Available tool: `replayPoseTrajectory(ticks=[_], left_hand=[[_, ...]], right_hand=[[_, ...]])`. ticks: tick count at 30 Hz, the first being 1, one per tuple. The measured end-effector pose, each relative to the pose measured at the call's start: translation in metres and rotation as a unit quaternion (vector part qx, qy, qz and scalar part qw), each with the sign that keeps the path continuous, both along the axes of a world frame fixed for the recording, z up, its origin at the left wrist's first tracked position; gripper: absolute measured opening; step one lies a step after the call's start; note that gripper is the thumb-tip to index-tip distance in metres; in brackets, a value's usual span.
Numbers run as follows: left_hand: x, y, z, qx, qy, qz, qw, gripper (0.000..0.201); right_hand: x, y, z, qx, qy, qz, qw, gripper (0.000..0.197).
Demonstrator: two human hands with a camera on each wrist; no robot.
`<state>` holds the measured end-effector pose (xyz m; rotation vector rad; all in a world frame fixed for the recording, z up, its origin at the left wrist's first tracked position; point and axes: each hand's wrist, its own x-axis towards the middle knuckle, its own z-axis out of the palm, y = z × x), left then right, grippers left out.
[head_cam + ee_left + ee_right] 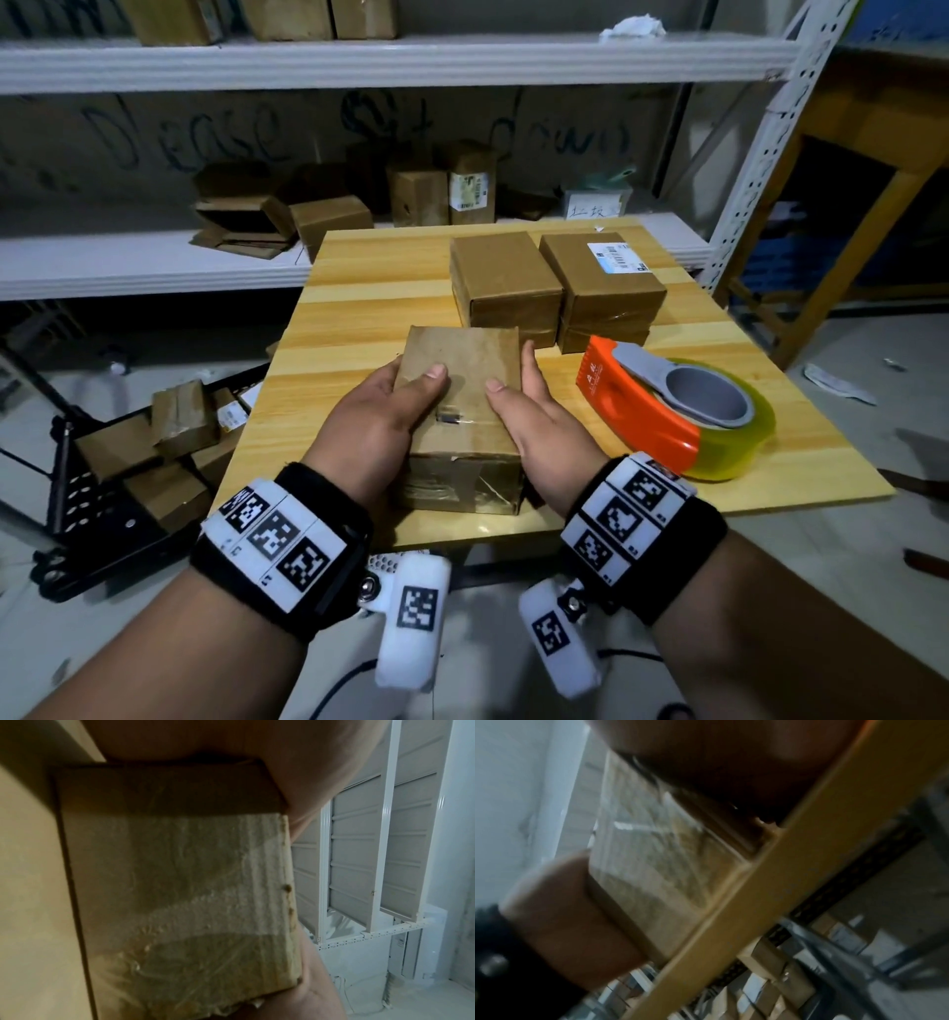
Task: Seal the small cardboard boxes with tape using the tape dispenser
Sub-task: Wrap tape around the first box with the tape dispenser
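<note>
A small brown cardboard box [464,406] stands on the wooden table [349,329] near its front edge, with clear tape over its near end [195,902]. My left hand [390,406] grips its left side, thumb on top. My right hand [524,406] grips its right side, thumb on top as well. The same taped end of the box [654,866] shows in the right wrist view, blurred. The orange tape dispenser [672,406] with a roll of clear yellowish tape lies on the table to the right of my right hand, untouched.
Two more cardboard boxes [506,280] [601,285] sit side by side behind the held box. A white metal shelf [154,257] behind the table carries several boxes. A black cart [118,493] with boxes stands at the lower left.
</note>
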<state>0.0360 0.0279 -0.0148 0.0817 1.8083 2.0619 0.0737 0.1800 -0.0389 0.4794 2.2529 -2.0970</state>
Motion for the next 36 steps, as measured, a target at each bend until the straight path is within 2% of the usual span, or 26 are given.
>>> replayPoseTrajectory(ticks=[2, 4, 8, 12, 15, 18, 21, 23, 27, 30, 33, 34, 36], left_hand=[[0.000, 0.000, 0.001, -0.003, -0.001, -0.008, 1.000, 0.025], [-0.002, -0.002, 0.002, -0.010, 0.004, -0.011, 1.000, 0.020], [-0.001, -0.004, 0.005, -0.004, -0.006, -0.015, 1.000, 0.020], [-0.003, -0.004, 0.003, 0.008, -0.015, -0.017, 1.000, 0.025], [-0.003, -0.004, 0.002, 0.017, -0.015, -0.015, 1.000, 0.023], [-0.003, -0.004, 0.000, 0.034, -0.020, -0.028, 0.999, 0.034], [-0.005, -0.007, -0.001, 0.045, -0.020, -0.040, 0.998, 0.054], [-0.005, -0.009, -0.001, 0.056, -0.027, -0.054, 0.997, 0.061], [-0.001, -0.012, -0.003, 0.079, -0.032, -0.070, 0.994, 0.071], [0.000, -0.012, -0.002, 0.095, -0.033, -0.067, 0.993, 0.073], [-0.001, -0.013, -0.003, 0.100, -0.035, -0.059, 0.993, 0.071], [-0.001, -0.014, -0.003, 0.103, -0.040, -0.058, 0.992, 0.070], [0.000, -0.016, -0.002, 0.110, -0.051, -0.055, 0.991, 0.067]], right_hand=[[0.000, 0.001, 0.002, -0.019, 0.012, 0.015, 1.000, 0.111], [-0.001, 0.004, 0.000, -0.057, 0.016, 0.028, 0.998, 0.121], [0.000, 0.013, -0.003, -0.089, 0.028, 0.066, 0.993, 0.105], [0.005, 0.019, 0.000, -0.073, 0.016, 0.101, 0.992, 0.108], [0.007, 0.017, 0.008, -0.047, -0.013, 0.088, 0.995, 0.107], [0.006, 0.011, 0.012, -0.004, -0.020, 0.064, 0.998, 0.114], [0.007, 0.008, 0.010, 0.018, -0.016, 0.049, 0.999, 0.110], [0.007, 0.007, 0.007, 0.029, -0.007, 0.033, 0.999, 0.110], [0.012, 0.000, -0.001, 0.010, 0.033, -0.015, 0.999, 0.109], [0.014, 0.000, -0.004, -0.004, 0.070, -0.039, 0.997, 0.094], [0.015, -0.001, 0.000, 0.013, 0.079, -0.054, 0.995, 0.054], [0.015, 0.000, 0.000, 0.020, 0.083, -0.058, 0.995, 0.050], [0.015, 0.001, -0.002, 0.041, 0.088, -0.071, 0.993, 0.058]])
